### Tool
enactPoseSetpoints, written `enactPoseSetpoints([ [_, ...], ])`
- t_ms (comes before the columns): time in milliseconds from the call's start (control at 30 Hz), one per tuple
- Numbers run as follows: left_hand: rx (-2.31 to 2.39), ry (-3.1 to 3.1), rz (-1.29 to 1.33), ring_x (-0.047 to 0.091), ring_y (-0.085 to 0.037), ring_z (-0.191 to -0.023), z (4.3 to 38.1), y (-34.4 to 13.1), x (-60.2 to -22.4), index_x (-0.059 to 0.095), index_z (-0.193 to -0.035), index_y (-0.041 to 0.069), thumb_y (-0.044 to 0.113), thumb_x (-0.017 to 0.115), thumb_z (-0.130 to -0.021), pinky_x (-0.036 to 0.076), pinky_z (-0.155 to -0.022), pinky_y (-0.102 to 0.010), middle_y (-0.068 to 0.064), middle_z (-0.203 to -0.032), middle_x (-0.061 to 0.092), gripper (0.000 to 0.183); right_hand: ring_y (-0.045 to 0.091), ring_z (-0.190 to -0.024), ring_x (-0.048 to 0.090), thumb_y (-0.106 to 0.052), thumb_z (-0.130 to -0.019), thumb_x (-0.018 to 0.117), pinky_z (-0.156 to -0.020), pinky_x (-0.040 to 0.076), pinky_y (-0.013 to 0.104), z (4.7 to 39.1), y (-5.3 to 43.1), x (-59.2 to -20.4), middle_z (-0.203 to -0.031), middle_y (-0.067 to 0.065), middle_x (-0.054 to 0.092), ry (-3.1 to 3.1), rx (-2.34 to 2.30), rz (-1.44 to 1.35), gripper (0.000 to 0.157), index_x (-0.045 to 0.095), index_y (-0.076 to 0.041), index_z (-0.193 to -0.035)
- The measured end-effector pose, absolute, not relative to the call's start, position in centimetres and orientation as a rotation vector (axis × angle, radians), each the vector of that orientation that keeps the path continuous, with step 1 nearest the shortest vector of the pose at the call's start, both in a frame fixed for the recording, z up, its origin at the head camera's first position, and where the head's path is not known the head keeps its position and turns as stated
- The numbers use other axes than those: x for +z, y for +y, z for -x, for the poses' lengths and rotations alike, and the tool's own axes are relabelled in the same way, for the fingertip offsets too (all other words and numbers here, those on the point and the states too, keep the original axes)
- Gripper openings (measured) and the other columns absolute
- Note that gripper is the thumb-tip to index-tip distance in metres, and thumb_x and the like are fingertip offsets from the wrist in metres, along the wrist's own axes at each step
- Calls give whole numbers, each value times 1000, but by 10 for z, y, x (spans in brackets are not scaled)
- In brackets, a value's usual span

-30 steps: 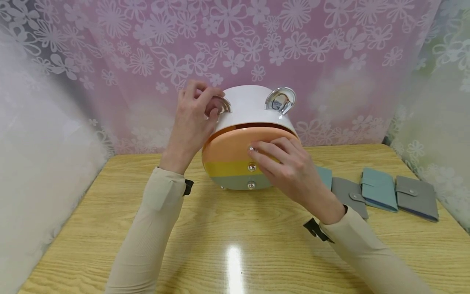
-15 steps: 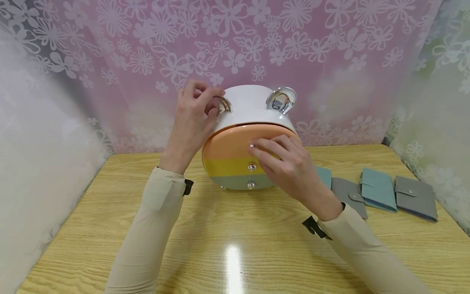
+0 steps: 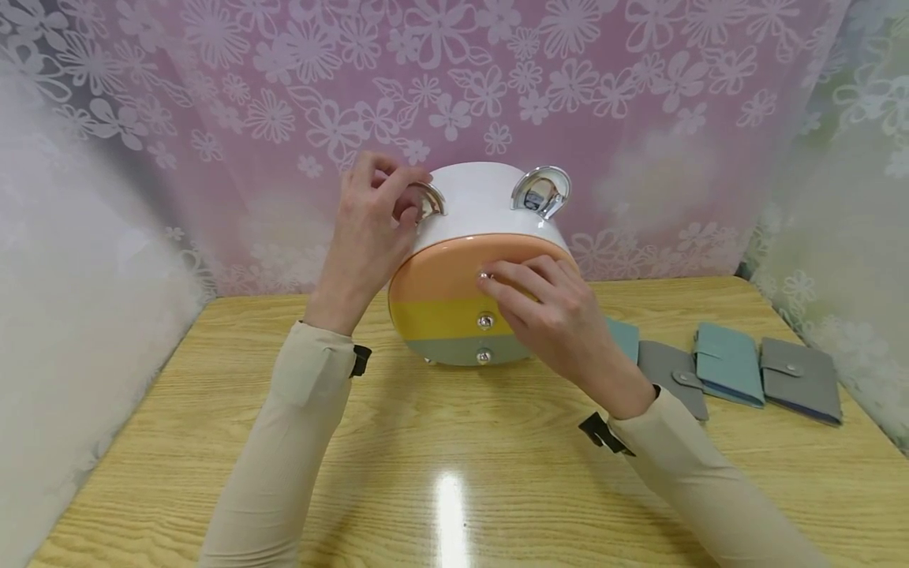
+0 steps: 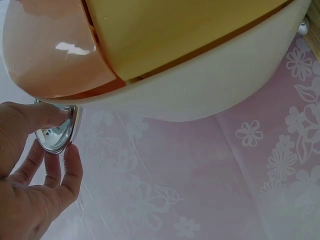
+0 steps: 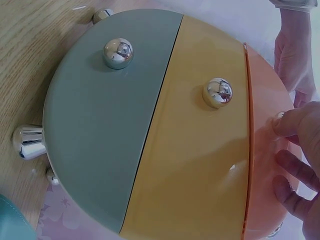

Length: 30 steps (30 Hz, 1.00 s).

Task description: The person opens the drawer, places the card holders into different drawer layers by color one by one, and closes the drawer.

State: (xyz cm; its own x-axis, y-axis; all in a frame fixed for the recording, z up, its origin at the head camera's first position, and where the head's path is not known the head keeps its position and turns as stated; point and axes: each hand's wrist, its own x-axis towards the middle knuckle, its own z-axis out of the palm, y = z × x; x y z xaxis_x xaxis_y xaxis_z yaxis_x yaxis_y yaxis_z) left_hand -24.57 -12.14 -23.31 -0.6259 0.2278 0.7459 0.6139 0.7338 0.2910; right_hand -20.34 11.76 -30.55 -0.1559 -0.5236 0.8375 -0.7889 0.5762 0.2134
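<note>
You have one drawer cabinet (image 3: 474,197) upright near the far edge of the tabletop (image 3: 341,481), left of four notebooks (image 3: 730,364), two teal and two grey. Its three drawer fronts (image 3: 440,272), orange, yellow and grey-green from the top down, face you; the cabinet's long axis runs left to right. Three round chrome knobs sit in a column, one per front, and two chrome ears rise from the white top. Your left hand (image 3: 365,229) pinches the left ear (image 3: 432,203) between thumb and fingers. Your right hand (image 3: 557,323) pinches the top knob (image 3: 484,277), with two further fingers spread apart by the orange front. In your left wrist view a narrow gap divides orange from yellow.
</note>
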Motion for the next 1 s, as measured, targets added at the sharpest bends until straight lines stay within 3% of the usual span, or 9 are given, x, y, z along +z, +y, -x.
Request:
enactPoseSetpoints([
  [600, -695, -2208, 627, 53, -34, -107, 246, -121, -233, 73, -114, 10, -4, 61, -92, 37, -98, -41, -16, -114, 54, 29, 33, -93, 68, -8, -84, 82, -84, 55, 44, 207, 117, -309, -115, 10, 76, -1780, 344, -1090, 33, 76, -9, -117],
  [767, -689, -2211, 624, 53, -34, -106, 247, -121, -233, 73, -114, 10, -3, 62, -92, 37, -98, -41, -16, -113, 54, 28, 33, -89, 67, -11, -90, 74, -76, 56, 42, 204, 120, -312, -120, 12, 74, -1743, 318, -1112, 29, 75, -9, -119],
  [1000, -682, -2190, 636, 54, -35, -104, 248, -121, -235, 73, -114, 10, -3, 62, -92, 36, -100, -43, -16, -112, 54, 27, 30, -83, 66, -16, -96, 68, -64, 53, 39, 198, 124, -319, -115, 11, 75, -1683, 230, -1198, 16, 76, -11, -109],
])
